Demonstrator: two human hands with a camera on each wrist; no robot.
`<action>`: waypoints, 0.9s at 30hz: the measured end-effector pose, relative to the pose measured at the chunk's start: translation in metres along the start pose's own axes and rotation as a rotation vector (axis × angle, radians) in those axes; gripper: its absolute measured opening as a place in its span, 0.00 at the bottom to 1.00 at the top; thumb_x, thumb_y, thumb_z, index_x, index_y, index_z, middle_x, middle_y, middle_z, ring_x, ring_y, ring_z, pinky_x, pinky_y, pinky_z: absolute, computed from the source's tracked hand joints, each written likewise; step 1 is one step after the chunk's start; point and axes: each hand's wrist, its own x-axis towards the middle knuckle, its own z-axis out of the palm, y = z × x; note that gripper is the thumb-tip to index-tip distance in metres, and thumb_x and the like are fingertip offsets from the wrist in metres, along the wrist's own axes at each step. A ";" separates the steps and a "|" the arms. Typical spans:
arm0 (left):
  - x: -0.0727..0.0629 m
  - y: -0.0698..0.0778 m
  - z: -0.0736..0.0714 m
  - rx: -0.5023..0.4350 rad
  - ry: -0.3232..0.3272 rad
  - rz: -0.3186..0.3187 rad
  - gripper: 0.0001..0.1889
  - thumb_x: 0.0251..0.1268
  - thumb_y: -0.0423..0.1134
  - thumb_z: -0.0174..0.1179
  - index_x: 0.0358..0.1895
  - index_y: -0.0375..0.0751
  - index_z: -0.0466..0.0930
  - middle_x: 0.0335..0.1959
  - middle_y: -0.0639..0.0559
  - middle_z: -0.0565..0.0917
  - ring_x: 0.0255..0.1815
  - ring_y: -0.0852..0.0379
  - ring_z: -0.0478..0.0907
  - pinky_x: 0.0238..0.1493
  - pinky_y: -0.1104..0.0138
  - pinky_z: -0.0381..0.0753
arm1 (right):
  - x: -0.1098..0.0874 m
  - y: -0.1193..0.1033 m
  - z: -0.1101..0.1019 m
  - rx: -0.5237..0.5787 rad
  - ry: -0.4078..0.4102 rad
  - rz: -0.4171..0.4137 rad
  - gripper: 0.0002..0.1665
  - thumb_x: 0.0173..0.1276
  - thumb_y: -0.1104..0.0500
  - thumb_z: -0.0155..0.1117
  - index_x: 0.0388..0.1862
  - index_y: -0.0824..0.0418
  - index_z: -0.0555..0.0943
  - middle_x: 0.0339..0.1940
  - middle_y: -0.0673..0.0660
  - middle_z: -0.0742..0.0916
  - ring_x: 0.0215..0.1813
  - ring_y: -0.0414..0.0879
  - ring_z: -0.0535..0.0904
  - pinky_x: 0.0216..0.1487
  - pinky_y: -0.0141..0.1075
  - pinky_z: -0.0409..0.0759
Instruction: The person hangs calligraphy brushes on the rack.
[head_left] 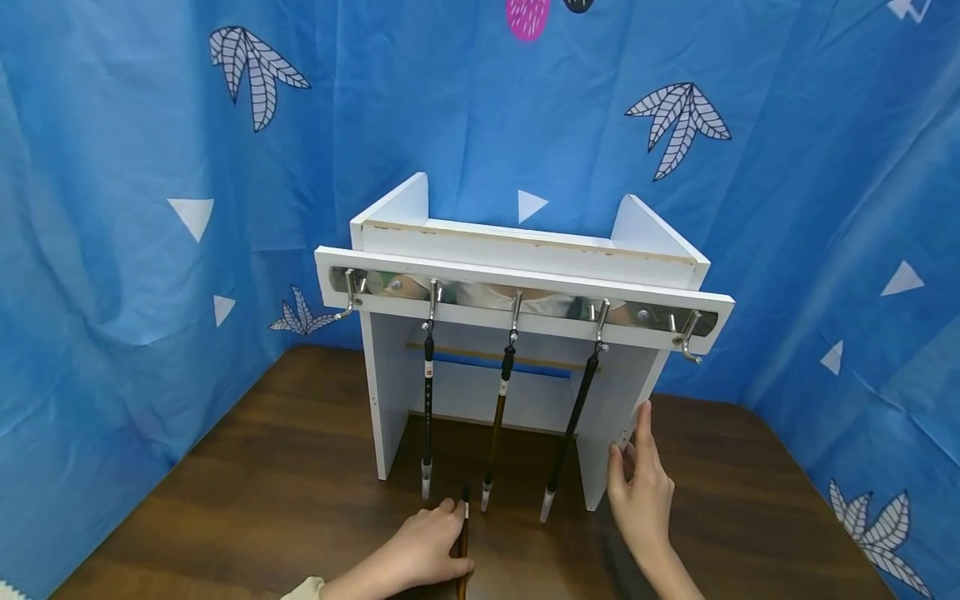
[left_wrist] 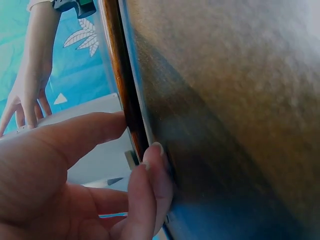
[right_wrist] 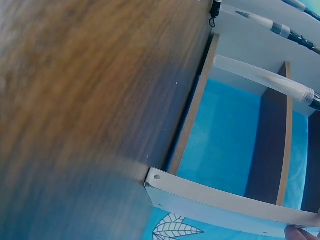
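My left hand [head_left: 431, 542] is low on the brown table, its thumb and fingertips pinching a brown-handled calligraphy brush [head_left: 463, 537]. In the left wrist view the handle [left_wrist: 122, 65] runs between the thumb and the fingertips. Beyond it stands a white rack with a hook rail [head_left: 525, 287]. Three calligraphy brushes with clear tip caps hang from its hooks: a left one [head_left: 428, 392], a middle one [head_left: 498, 417] and a right one [head_left: 572, 429]. My right hand [head_left: 643, 492] rests against the rack's right side panel [right_wrist: 225, 197], with its fingers extended.
The outer hooks, a left one [head_left: 349, 293] and a right one [head_left: 687, 337], hold no brush. Crossbars and an open top shelf [head_left: 525, 242] link the rack's side panels. Patterned blue cloth [head_left: 150, 125] surrounds the table [head_left: 247, 483] behind and at the sides.
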 end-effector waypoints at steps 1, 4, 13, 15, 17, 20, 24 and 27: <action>0.001 0.000 0.000 -0.004 0.002 -0.001 0.37 0.51 0.51 0.68 0.56 0.24 0.72 0.49 0.33 0.76 0.35 0.44 0.81 0.30 0.61 0.81 | 0.001 0.000 0.000 -0.001 0.001 -0.002 0.53 0.50 0.81 0.63 0.74 0.65 0.52 0.63 0.71 0.69 0.34 0.66 0.81 0.24 0.50 0.79; 0.003 0.000 -0.001 -0.020 -0.009 -0.011 0.37 0.52 0.50 0.67 0.57 0.23 0.71 0.51 0.32 0.75 0.37 0.42 0.80 0.32 0.60 0.81 | 0.002 0.000 0.000 -0.004 0.008 -0.006 0.53 0.49 0.81 0.63 0.74 0.66 0.52 0.63 0.72 0.69 0.34 0.66 0.81 0.23 0.50 0.78; -0.001 -0.004 0.000 -0.087 -0.021 -0.024 0.36 0.51 0.45 0.67 0.58 0.20 0.69 0.52 0.28 0.73 0.41 0.38 0.80 0.37 0.59 0.81 | 0.002 -0.001 0.002 0.012 0.007 -0.013 0.54 0.48 0.82 0.63 0.73 0.66 0.52 0.62 0.73 0.70 0.33 0.66 0.81 0.21 0.48 0.78; -0.001 -0.005 -0.001 -0.089 -0.019 -0.026 0.36 0.51 0.44 0.67 0.58 0.20 0.69 0.52 0.28 0.73 0.42 0.37 0.79 0.38 0.57 0.81 | 0.003 -0.001 0.003 0.017 0.008 -0.016 0.54 0.49 0.82 0.63 0.73 0.66 0.52 0.63 0.71 0.69 0.34 0.65 0.81 0.23 0.48 0.79; -0.001 -0.006 -0.002 -0.084 -0.024 -0.032 0.36 0.51 0.44 0.68 0.58 0.20 0.69 0.52 0.28 0.73 0.43 0.36 0.78 0.39 0.55 0.80 | 0.004 -0.001 0.004 0.018 0.009 -0.019 0.53 0.49 0.82 0.63 0.73 0.66 0.52 0.64 0.70 0.69 0.34 0.65 0.81 0.24 0.49 0.79; -0.001 -0.006 -0.003 -0.084 -0.044 -0.040 0.35 0.51 0.43 0.68 0.58 0.21 0.69 0.52 0.29 0.73 0.44 0.37 0.78 0.40 0.55 0.80 | 0.004 -0.001 0.004 0.014 0.015 -0.019 0.54 0.48 0.82 0.63 0.73 0.66 0.53 0.64 0.70 0.69 0.34 0.65 0.81 0.24 0.49 0.79; 0.000 -0.004 -0.003 -0.091 -0.072 -0.051 0.35 0.50 0.42 0.68 0.59 0.22 0.69 0.52 0.31 0.74 0.43 0.38 0.78 0.40 0.56 0.80 | 0.003 0.000 0.002 0.008 0.015 -0.014 0.54 0.48 0.82 0.64 0.73 0.66 0.53 0.63 0.71 0.69 0.34 0.66 0.81 0.24 0.49 0.79; -0.001 -0.004 -0.002 -0.085 -0.078 -0.048 0.35 0.50 0.41 0.68 0.59 0.23 0.69 0.51 0.31 0.75 0.44 0.38 0.78 0.41 0.55 0.79 | 0.002 0.000 0.001 0.009 0.012 -0.010 0.54 0.48 0.83 0.64 0.73 0.66 0.53 0.64 0.70 0.69 0.34 0.65 0.81 0.24 0.48 0.79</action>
